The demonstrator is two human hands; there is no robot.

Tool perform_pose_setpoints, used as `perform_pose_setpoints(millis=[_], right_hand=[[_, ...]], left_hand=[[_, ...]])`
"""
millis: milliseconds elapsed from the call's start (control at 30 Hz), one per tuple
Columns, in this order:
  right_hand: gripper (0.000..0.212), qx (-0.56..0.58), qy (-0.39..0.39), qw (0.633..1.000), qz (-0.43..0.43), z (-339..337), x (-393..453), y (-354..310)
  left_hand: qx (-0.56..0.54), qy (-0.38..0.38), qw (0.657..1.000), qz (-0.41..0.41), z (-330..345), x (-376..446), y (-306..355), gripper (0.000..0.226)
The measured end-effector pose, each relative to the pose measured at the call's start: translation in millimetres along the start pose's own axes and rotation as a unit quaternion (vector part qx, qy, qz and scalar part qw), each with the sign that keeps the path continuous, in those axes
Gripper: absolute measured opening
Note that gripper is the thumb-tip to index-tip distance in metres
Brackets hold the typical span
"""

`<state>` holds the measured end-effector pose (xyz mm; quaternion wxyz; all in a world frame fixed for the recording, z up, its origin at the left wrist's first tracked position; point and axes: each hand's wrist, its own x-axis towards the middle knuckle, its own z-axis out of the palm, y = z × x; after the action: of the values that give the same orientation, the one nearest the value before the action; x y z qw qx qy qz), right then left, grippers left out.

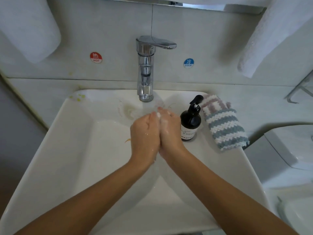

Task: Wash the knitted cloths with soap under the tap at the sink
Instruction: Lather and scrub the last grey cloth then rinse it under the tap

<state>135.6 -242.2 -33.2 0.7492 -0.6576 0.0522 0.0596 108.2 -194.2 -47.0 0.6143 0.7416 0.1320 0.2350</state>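
— Both palms pressed flat together: left hand (144,133) against right hand (170,131), soapy, below the tap (146,68).
— And the knitted cloths (223,122)?
— Untouched, right of the tap, just beyond the soap bottle (191,122).

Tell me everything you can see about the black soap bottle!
The soap bottle is dark and glossy, with a round body, a narrow neck and a black pump top whose nozzle points up and to the right. A pale label with small print sits low on its front. It stands upright on the sink rim, right of the tap, beside the striped knitted cloth. Neither hand touches it.
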Motion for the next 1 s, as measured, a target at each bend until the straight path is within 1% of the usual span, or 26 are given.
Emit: perform_pose_setpoints(millis=[100,167,233,300,367,433,500,600,700,767,867,900,1000], right_hand=[[0.029,-0.013,-0.005,1.0,-0.003,3.7,-13.8,7.5],[0.027,-0.01,-0.001,1.0,0.005,3.4,-7.0,1.0],[0.03,0.02,0.025,0.999,0.031,0.1,3.3,-7.1],[0.034,0.025,0.039,0.998,0.038,-4.3,6.6,-7.9],[0.028,0.026,0.031,0.999,0.036,-7.5,5.1,-6.5],[0.021,0.041,0.019,0.998,0.043,-10.1,4.3,-7.3],[0.021,0.055,0.005,0.997,0.049,-13.9,6.1,-9.3],[0.026,0.047,-0.013,0.998,0.038,-17.2,7.7,-10.0],[0.019,0.034,0.027,0.999,0.002,-19.3,7.6,-10.5],[0.017,0.028,0.044,0.998,-0.025,-21.2,8.1,-11.6],[0.01,0.023,0.007,0.999,-0.041,-18.6,4.3,-11.7],[0.013,0.02,-0.013,0.999,-0.033,-15.9,1.0,-10.7],[0.019,0.022,-0.068,0.997,0.0,-5.3,-7.8,-4.9]], left_hand=[[-0.008,0.03,0.998,-0.045,-4.0,21.0,-7.1,0.049],[-0.008,0.03,0.999,-0.035,-2.1,14.1,-6.1,0.046],[-0.012,0.006,1.0,-0.019,0.0,2.6,-2.7,0.043],[-0.009,-0.014,1.0,-0.002,-2.7,4.0,-0.2,0.042],[-0.002,-0.011,1.0,0.0,-7.2,14.0,0.7,0.04],[-0.004,0.006,1.0,-0.013,-13.3,21.7,2.5,0.032],[-0.004,0.006,0.999,-0.033,-19.3,26.9,3.6,0.026],[0.014,-0.041,0.997,-0.059,-28.3,31.1,6.3,0.023],[0.007,-0.083,0.995,-0.056,-31.6,31.6,6.0,0.029],[0.006,-0.087,0.996,-0.031,-30.1,29.3,4.6,0.028],[-0.01,-0.055,0.998,-0.023,-27.2,27.3,3.9,0.016],[-0.02,-0.045,0.998,-0.032,-26.4,27.4,4.0,0.013],[-0.055,-0.006,0.997,-0.058,-22.6,27.0,3.4,0.015]])
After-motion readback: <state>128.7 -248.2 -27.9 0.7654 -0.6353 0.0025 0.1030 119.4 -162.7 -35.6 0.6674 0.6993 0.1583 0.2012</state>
